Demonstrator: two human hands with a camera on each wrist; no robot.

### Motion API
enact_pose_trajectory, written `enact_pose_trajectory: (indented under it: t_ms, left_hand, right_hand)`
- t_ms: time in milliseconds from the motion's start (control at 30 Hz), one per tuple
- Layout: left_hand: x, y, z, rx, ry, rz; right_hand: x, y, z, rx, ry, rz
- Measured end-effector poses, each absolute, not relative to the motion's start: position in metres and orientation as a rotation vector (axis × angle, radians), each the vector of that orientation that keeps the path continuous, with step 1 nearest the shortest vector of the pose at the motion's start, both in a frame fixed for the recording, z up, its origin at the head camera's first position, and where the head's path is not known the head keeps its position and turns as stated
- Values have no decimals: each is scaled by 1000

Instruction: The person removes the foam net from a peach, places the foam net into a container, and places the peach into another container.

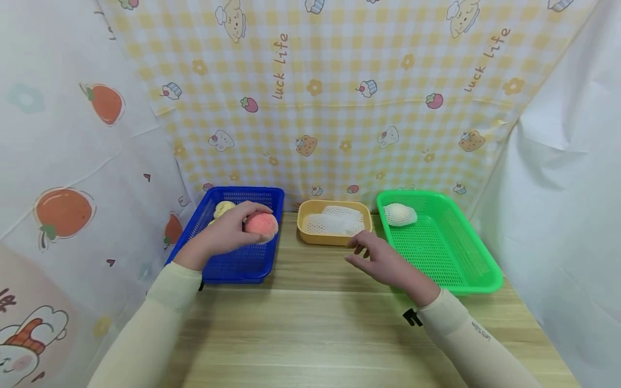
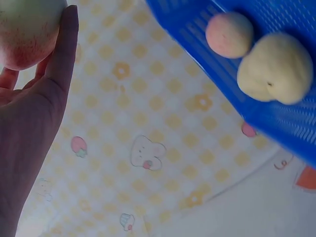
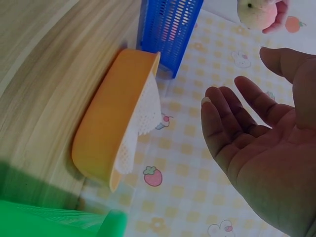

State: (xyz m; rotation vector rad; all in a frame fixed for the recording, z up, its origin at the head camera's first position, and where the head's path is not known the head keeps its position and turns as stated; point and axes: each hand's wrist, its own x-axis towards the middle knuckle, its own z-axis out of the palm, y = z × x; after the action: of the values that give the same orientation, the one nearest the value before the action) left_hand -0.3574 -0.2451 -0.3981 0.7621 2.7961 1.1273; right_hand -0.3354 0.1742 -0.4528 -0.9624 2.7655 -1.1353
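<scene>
A pink and pale peach (image 1: 262, 225) is gripped by my left hand (image 1: 233, 229) above the right side of the blue basket (image 1: 237, 264). In the left wrist view the thumb or a finger lies along the side of the same peach (image 2: 29, 29). Pale yellow peaches (image 2: 276, 69) sit in the basket below. My right hand (image 1: 383, 261) hovers with loosely bent fingers and nothing in it, between the small orange tray (image 1: 335, 241) and the green basket (image 1: 436, 253). White foam net sleeves (image 1: 335, 221) lie in that tray.
Inside the green basket, at its back left corner, lies a pale fruit in a white foam net (image 1: 400, 214). A wooden table (image 1: 310, 328) carries all the containers. Patterned cloth (image 1: 315, 124) hangs behind and white sheeting (image 1: 563, 188) at the right.
</scene>
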Motion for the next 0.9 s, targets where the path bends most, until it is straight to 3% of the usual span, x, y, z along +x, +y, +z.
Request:
enact_pose_trajectory:
  t_ms: [900]
  left_hand:
    - [-434, -279, -416, 611, 2965, 545]
  right_hand:
    - [-330, 177, -457, -956, 2700, -1110]
